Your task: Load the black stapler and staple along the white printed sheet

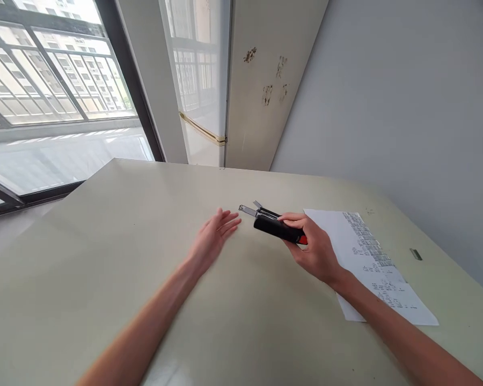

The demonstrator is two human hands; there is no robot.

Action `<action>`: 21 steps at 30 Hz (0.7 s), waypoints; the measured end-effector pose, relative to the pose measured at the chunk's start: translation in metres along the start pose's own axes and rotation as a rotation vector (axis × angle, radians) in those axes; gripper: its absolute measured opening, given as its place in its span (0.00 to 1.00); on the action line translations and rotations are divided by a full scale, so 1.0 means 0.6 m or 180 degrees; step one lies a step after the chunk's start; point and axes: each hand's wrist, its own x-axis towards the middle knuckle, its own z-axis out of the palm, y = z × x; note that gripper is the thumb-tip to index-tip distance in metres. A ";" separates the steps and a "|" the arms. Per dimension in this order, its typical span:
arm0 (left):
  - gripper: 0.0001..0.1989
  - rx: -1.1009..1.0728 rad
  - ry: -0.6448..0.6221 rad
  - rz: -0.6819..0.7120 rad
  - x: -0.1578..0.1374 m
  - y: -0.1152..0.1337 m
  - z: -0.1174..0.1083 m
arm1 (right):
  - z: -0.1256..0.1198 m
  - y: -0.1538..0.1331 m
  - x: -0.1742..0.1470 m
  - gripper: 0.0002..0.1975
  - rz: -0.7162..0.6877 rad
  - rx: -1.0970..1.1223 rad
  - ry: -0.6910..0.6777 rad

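My right hand [316,246] is wrapped round a black stapler [279,228] with a red part at its rear end, held above the table. The stapler is spread apart at the front, where a metal tongue [247,210] and a shorter metal piece stick out towards the left. My left hand [217,233] is beside the stapler's front end, its fingers stretched out and holding nothing. A small gap lies between those fingers and the metal tongue. The inside of the stapler is too small to make out.
White printed sheets [326,230] lie on the pale table [104,257], partly beneath my right forearm. A small dark strip [416,254] lies near the table's right edge. Behind the table stands a fridge [261,134]; a grey wall [394,96] rises on the right.
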 end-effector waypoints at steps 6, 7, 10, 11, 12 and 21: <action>0.26 -0.2023 -0.0025 -0.1081 -0.009 0.008 0.012 | 0.005 -0.043 0.027 0.18 -0.1526 -0.0737 -0.0179; 0.25 -0.2002 -0.0022 -0.1067 -0.010 0.008 0.012 | 0.007 -0.049 0.029 0.17 -0.1586 -0.0816 -0.0208; 0.23 -0.1975 0.0002 -0.1010 -0.011 0.006 0.012 | 0.010 -0.055 0.030 0.14 -0.1413 -0.0921 -0.0389; 0.22 -0.1943 0.0004 -0.0974 -0.010 0.004 0.011 | 0.009 -0.054 0.029 0.14 -0.1297 -0.0890 -0.0465; 0.21 -0.1895 0.0004 -0.0935 -0.010 0.003 0.011 | 0.007 -0.051 0.028 0.14 -0.1189 -0.0829 -0.0510; 0.17 -0.0664 0.0295 -0.0133 -0.030 -0.003 0.012 | -0.019 -0.026 0.017 0.19 -0.0677 -0.0405 0.0057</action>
